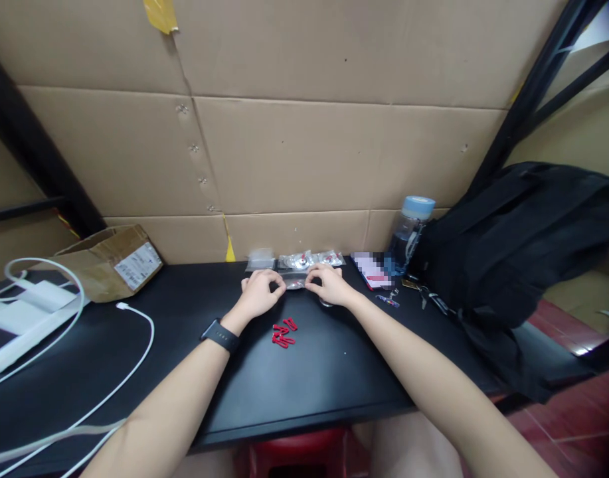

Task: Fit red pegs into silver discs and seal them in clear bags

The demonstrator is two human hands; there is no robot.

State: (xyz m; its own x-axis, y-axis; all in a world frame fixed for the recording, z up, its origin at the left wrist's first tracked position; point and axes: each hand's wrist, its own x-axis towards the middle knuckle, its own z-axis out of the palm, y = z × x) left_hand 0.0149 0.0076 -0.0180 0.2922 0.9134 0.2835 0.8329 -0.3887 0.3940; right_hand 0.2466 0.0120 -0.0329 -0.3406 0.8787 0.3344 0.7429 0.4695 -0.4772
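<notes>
Between my two hands is a small clear plastic bag (295, 283) with something small and partly red in it. My left hand (262, 292), with a dark watch on the wrist, pinches the bag's left end between thumb and finger. At the other end, my right hand (329, 284) pinches it the same way. Several red cord loops (283, 333) lie in a loose pile on the black table, nearer to me. Just beyond my hands rest filled clear bags (309, 259) and a stack of flat clear bags (260, 259).
An open cardboard box (109, 262) and a white power strip with cables (32, 309) are at the left. On the right stand a blue-lidded bottle (411, 232) and a black backpack (523, 245), with keys (424, 297) beside them. Cardboard walls the table's back edge.
</notes>
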